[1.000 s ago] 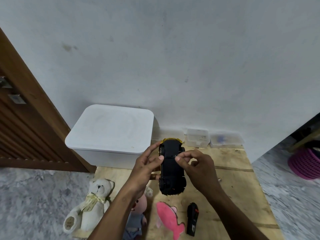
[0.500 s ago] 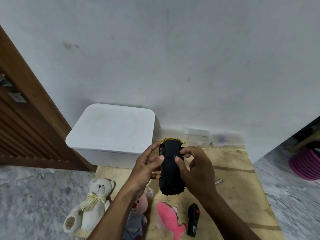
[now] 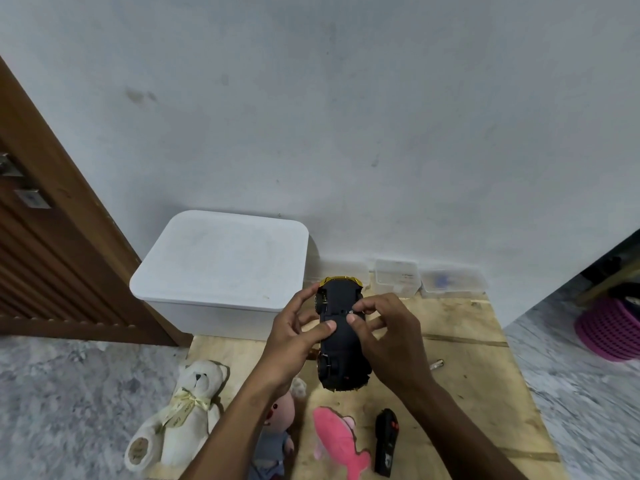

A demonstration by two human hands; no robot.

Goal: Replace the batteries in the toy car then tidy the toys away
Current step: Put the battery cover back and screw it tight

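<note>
Barely a shift since a second ago: the right hand (image 3: 391, 337) has curled in tighter over the toy car (image 3: 343, 355), its fingers no longer reaching out straight, while the car and the left hand (image 3: 294, 336) sit where they were.

From the head view we see the car held over the wooden board (image 3: 467, 375), black underside towards us, gold end pointing far, towards the wall (image 3: 346, 133). The left hand grips it from the left side, thumb laid across the underside and fingers curled round the far left wheel. On the right, thumb and forefinger tips are pinched close together on the underside, near the far end, at a small shiny spot too small for us to make out; the other fingers are curled behind.

Down on the near part of the board we have a black remote control (image 3: 386, 441) lying right of a pink fish plush (image 3: 337, 441), and left of that a pink pig doll (image 3: 282, 415), partly hidden by the left forearm (image 3: 242, 420). A cream teddy bear (image 3: 190, 407) lies at the board's near left edge. A small metal piece (image 3: 436, 364) lies on the board right of the right hand; we cannot tell what it is. At the far left stands a white lidded box (image 3: 225, 261), and along the wall to its right, small clear tubs (image 3: 396, 280).
</note>
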